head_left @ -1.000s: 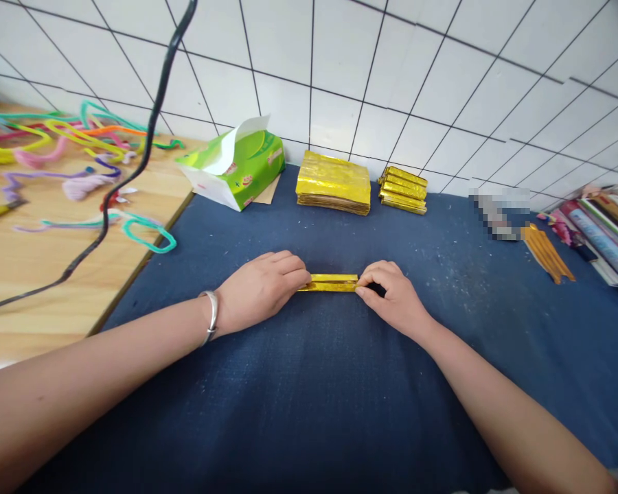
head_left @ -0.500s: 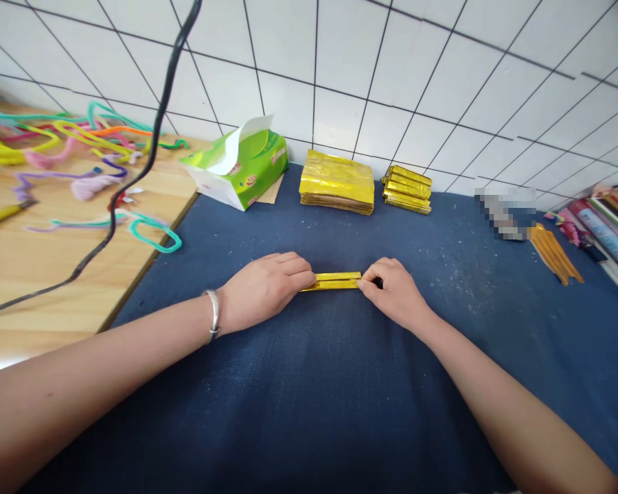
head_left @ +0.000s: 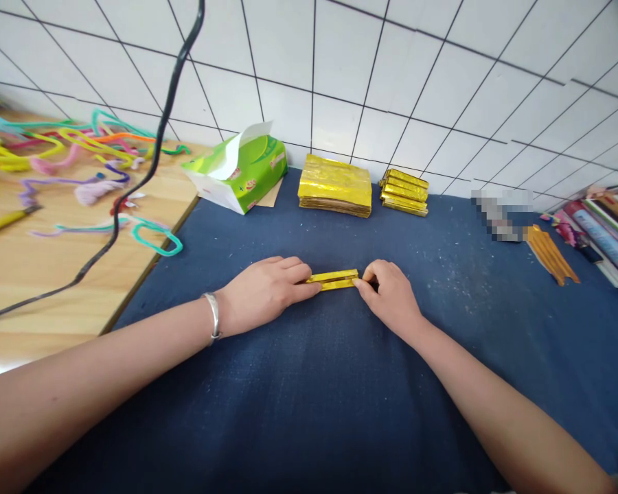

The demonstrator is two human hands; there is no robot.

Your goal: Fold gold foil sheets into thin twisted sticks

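A narrow folded strip of gold foil paper (head_left: 334, 279) lies on the blue cloth (head_left: 309, 398). My left hand (head_left: 262, 291), with a silver bangle on the wrist, presses its fingertips on the strip's left end. My right hand (head_left: 391, 296) pinches the strip's right end between thumb and fingers. Both ends of the strip are hidden under my fingers.
A stack of flat gold sheets (head_left: 334, 185) and a pile of folded gold strips (head_left: 404, 192) sit by the tiled wall. A green tissue pack (head_left: 237, 171) stands left of them. Coloured pipe cleaners (head_left: 82, 158) and a black cable (head_left: 134, 178) cross the wooden table (head_left: 25, 274). Paper rolls (head_left: 602, 237) lie at right.
My hands have drawn closer together along the strip, so less gold shows between them. The strip now tilts slightly.
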